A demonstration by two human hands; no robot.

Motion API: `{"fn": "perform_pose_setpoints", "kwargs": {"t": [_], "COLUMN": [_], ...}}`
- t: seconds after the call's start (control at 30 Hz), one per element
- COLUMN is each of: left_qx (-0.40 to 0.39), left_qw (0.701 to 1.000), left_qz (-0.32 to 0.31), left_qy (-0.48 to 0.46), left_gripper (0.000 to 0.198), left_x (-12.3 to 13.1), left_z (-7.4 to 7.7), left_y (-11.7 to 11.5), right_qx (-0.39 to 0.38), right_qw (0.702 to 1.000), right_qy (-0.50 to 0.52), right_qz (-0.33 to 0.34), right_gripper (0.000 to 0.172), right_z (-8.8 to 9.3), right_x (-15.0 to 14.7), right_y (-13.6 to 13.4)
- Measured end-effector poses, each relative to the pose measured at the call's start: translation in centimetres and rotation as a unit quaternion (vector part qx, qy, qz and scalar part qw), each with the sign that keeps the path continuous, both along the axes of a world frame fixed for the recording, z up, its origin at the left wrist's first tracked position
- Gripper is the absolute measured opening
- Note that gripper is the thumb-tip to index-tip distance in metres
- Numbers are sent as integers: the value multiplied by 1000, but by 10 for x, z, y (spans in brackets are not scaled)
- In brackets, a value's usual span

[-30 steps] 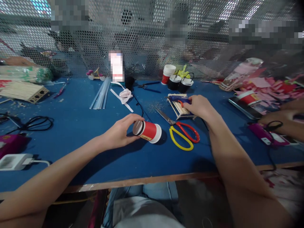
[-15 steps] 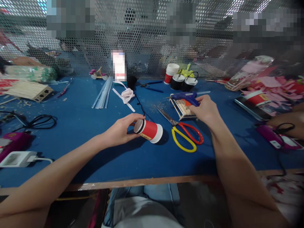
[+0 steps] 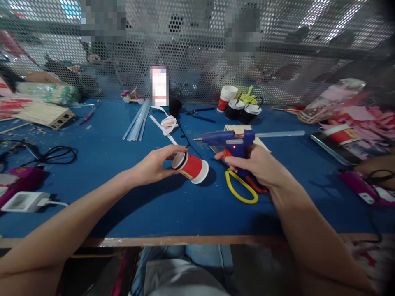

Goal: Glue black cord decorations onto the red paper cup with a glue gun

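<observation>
Above a flat, blue-topped bench [image 3: 148, 213], a blue plastic glue gun with an orange trigger [image 3: 239, 139] and a tapered red paper cup with a white rim [image 3: 191, 167], one in each hand.
The right hand [image 3: 259, 162] has its fingers wrapped around the gun's handle, the metal nozzle pointing left; scissors with yellow and red loop handles [image 3: 233, 193] lie beneath, partly hidden. The left hand [image 3: 154, 164] pinches the cup between thumb and fingers near its narrow end, tilted sideways just left of the scissors. A translucent glue stick [image 3: 279, 134] juts from the gun's back. The gun's pale label and the cup's gold patch are too small to read.
</observation>
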State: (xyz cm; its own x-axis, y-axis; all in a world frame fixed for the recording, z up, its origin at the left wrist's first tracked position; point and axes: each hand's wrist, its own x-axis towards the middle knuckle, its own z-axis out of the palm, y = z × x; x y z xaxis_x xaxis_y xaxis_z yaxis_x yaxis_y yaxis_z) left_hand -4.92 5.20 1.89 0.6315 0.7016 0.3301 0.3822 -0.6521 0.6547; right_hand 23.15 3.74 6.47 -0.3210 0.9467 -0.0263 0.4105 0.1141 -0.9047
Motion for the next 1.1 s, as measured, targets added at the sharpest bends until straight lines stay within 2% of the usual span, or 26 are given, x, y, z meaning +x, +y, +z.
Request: {"fn": "perform_pose_setpoints", "kwargs": {"t": [0.1,0.27,0.33,0.5,0.77,0.97,1.1], "left_qx": [-8,-17,-18,-17,-4,-13,-20], "left_qw": [1000,1000,1000,1000,1000,1000,1000], "left_qz": [3,-7,-11,-11,-8,-5,-3], "left_qy": [4,-10,-15,-11,-11,-9,-9], "left_gripper": [52,53,54,55,55,55,55], "left_x": [-1,-2,-3,-3,-3,-2,-2], "left_z": [0,-3,-4,-4,-2,-2,-2], "left_y": [1,3,3,3,3,3,2], "right_qx": [14,62,101,207,193,258,263], "right_qw": [1000,994,988,969,965,929,931], "right_qy": [-11,-89,-117,-138,-179,-263,-252], "right_qz": [16,-21,-29,-1,-1,7,9], "right_gripper": [25,20,20,7,17,24,19], "right_z": [2,4,3,-3,-7,-8,-4], "right_x": [-6,-11,-14,-21,-20,-16,-18], "right_y": [-6,-14,-16,-16,-21,-19,-23]}}
